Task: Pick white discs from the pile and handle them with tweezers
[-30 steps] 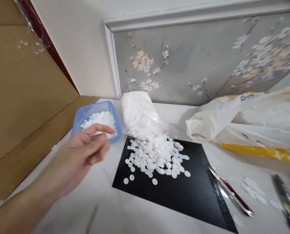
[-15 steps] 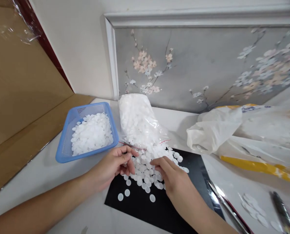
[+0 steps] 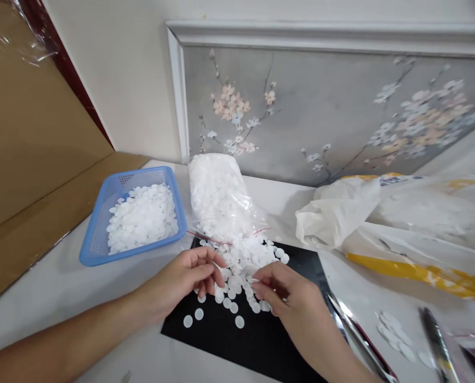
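A heap of small round white plastic discs [image 3: 239,322] lies on a black sheet [image 3: 221,340], some of it spilling from the mouth of a clear zip bag [image 3: 217,186]. My left hand [image 3: 197,274] hovers at the heap's left side, its fingers loosely curled and apart, with nothing visible in them. On the heap's right side my right hand [image 3: 287,290] is closed in a pinch, and a white disc's edge shows at its fingertips. A blue plastic basket [image 3: 88,234] holding many more such discs stands to the left of the bag.
Cardboard [image 3: 30,159] walls off the left side. A white and yellow plastic bag [image 3: 333,213] lies at the right. Metal tweezers [image 3: 357,335], a few loose discs [image 3: 394,335] and a dark pen-like object [image 3: 436,340] are near the right front. Behind stands a framed flower panel [image 3: 285,111].
The view has shifted slightly, so things sit a little further left. My right hand has turned and its fingertips have drawn together at the heap; my left hand's fingers have loosened a little.
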The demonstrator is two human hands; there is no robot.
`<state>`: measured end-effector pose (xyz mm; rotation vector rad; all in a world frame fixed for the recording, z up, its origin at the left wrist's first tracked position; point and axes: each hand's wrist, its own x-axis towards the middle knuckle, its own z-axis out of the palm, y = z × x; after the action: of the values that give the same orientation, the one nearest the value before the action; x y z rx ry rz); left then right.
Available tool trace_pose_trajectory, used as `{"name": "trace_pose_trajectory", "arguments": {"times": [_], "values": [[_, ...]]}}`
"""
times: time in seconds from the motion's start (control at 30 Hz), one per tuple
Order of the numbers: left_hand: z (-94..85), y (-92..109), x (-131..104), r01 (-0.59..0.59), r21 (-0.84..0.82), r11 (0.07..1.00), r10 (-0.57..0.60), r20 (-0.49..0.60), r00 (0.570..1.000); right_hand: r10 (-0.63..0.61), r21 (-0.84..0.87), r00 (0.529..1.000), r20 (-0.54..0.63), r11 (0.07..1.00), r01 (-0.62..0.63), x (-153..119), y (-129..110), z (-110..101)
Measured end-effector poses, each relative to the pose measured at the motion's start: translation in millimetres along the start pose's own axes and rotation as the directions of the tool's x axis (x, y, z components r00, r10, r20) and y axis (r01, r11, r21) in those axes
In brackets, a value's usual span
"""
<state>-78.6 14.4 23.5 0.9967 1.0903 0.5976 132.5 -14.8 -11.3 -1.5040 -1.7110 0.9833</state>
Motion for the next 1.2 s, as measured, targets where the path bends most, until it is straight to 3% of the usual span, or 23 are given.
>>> {"name": "trace_pose_trajectory", "arguments": {"times": [0.1, 0.23, 0.37, 0.6, 0.77, 1.2], "values": [[9.2, 0, 2, 0.029, 0.014, 0.999, -0.03, 0.073, 0.997, 0.211, 0.294, 0.969, 0.126, 0.925, -0.24, -1, -8, -3], [25.2, -5, 8, 0.006, 0.044, 0.999, -0.013, 0.163, 0.987, 0.228, 0.51, 0.94, 0.253, 0.794, -0.33, 0, -16, 1], [33.1, -11, 15, -0.032, 0.096, 0.995, 0.02, 0.119, 0.993, 0.233, 0.58, 0.929, 0.287, 0.73, -0.362, 2, -15, -3], [31.6, -14, 14, 0.021, -0.045, 0.999, -0.016, 0.111, 0.994, 0.255, 0.627, 0.898, 0.358, 0.647, -0.434, 1, -7, -8], [30.3, -16, 14, 0.038, -0.062, 0.997, -0.03, 0.121, 0.992, 0.293, 0.611, 0.889, 0.352, 0.647, -0.456, 3, -6, -8], [34.2, -15, 10, 0.079, -0.151, 0.985, -0.063, 0.107, 0.992, 0.211, 0.56, 0.943, 0.257, 0.763, -0.323, -1, -8, -8]]}}
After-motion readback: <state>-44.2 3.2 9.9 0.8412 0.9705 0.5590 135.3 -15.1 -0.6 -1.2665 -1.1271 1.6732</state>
